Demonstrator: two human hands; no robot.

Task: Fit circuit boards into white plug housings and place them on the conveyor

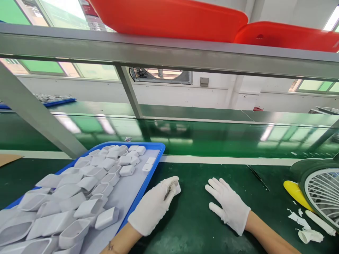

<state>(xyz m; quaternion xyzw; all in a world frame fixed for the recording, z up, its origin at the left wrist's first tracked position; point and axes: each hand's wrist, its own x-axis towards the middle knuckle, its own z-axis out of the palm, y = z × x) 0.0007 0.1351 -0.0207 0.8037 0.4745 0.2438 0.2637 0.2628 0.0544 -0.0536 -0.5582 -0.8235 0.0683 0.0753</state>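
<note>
Both hands wear white gloves and rest on the green table mat. My left hand [156, 204] is closed round a small white plastic part [174, 186] with a grey metal piece, just right of the blue tray [155, 147]. The tray is heaped with several white plastic shells [87, 190]. My right hand [229, 204] lies flat on the mat with fingers spread and holds nothing.
A green conveyor belt [201, 135] runs across behind the mat. A fan [321, 190] with a yellow base stands at the right, with white scraps [307, 231] beside it. Orange trays [169, 16] sit on a metal shelf overhead. A slanted metal post [34, 116] stands left.
</note>
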